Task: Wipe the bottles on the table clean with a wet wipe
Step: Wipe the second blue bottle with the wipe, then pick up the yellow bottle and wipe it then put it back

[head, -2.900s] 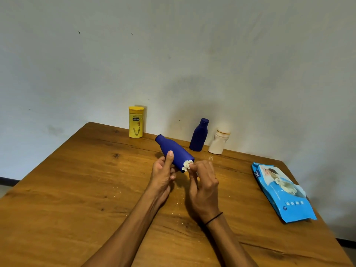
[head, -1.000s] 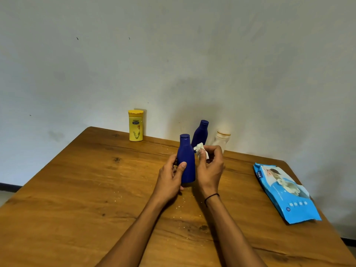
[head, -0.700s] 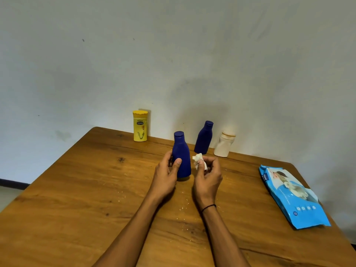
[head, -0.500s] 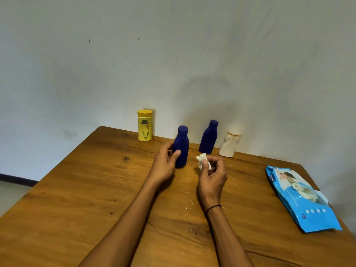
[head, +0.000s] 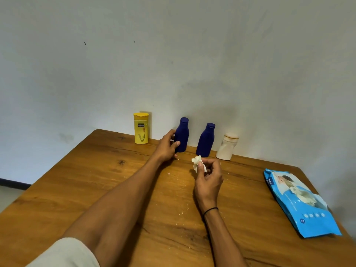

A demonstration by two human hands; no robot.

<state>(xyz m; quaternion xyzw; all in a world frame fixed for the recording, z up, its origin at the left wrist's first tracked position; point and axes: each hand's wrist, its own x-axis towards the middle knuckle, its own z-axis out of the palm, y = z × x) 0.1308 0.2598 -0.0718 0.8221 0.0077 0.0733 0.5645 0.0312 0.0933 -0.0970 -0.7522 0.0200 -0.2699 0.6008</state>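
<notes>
Two hands in play. Left hand [head: 167,148] is wrapped round the lower body of the left blue bottle [head: 182,134], thumb across the near face, other fingers hidden behind it; bottle is upright at the far edge of the bench [head: 81,185], between the yellow bottle [head: 141,128] and the right blue bottle [head: 206,140]. Right hand [head: 209,175] hangs nearer, just right of centre, pinching a balled-up wipe [head: 196,163] between thumb and fingertips, clear of every bottle.

Step looks like parking this bottle in the far row. To do it well:
- check the base is flat on the wood before letting go; narrow, tall body, so it tips easily
- peel the fingers off sideways, don't drag the bottle
- keep a gap to both neighbours, so nothing gets knocked
- refold the wipe to a fresh face before the next bottle; as a tight wad it has little contact area

White bottle [head: 227,147] at the right end of the row looks dented, so likely soft; grip it lightly.

Hard to tell:
- whether the left bottle's base is fully down; hand covers its lower left side
- which bottles are already clean
- yellow bottle's label text, too small
- wipe pack [head: 300,201] at the right edge, opening not visible
- pale specks on the bench near the hands, can't identify
</notes>
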